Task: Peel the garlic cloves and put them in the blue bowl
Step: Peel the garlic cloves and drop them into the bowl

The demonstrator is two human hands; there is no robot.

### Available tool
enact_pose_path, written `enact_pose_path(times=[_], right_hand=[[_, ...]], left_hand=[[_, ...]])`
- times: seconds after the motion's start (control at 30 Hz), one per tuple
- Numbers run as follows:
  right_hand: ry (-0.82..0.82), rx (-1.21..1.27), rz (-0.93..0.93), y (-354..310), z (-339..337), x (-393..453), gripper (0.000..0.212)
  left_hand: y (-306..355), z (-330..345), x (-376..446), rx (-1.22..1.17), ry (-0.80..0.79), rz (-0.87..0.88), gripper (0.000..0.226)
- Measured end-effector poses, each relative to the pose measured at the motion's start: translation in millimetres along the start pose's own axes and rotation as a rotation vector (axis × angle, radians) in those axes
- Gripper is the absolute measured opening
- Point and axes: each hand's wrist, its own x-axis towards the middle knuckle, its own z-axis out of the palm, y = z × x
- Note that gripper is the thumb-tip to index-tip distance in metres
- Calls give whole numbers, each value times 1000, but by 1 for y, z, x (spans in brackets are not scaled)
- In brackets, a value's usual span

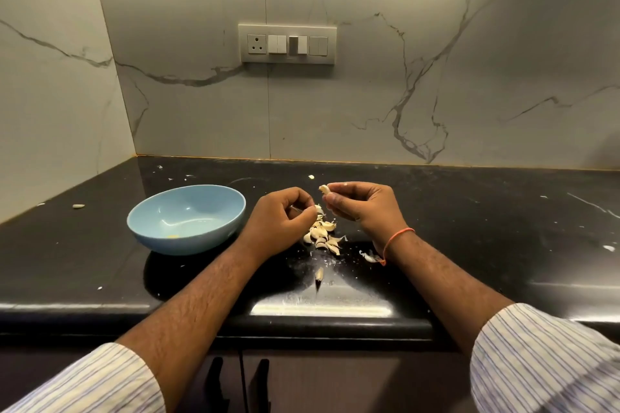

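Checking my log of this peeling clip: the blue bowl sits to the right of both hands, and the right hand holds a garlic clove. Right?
Not quite. The head view shows the blue bowl to the left of both hands, beside the left hand. The rest holds: the right hand holds a garlic clove.

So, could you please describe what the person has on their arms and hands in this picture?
Both arms wear a white shirt with thin blue stripes; the left sleeve and right sleeve are pushed up toward the elbows, leaving the forearms bare. A thin orange thread is tied around the right wrist. The left hand and right hand are bare: no gloves, rings or watch can be seen.
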Motion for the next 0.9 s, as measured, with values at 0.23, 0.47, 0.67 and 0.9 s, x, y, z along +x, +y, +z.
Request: enact_pose_path(times=[0.23,0.47,0.67,0.9], right_hand=[[28,-70,27,1,-2,2,16],[8,-274,-43,4,-2,5,13],[-27,-468,-167,4,-1,2,13],[0,-535,-267,3,-4,2,11]], left_hand=[[-6,2,4,132,97,-77,14],[-2,4,5,136,87,0,24],[-2,0,6,97,112,2,12],[-1,0,5,30,53,-40,22]])
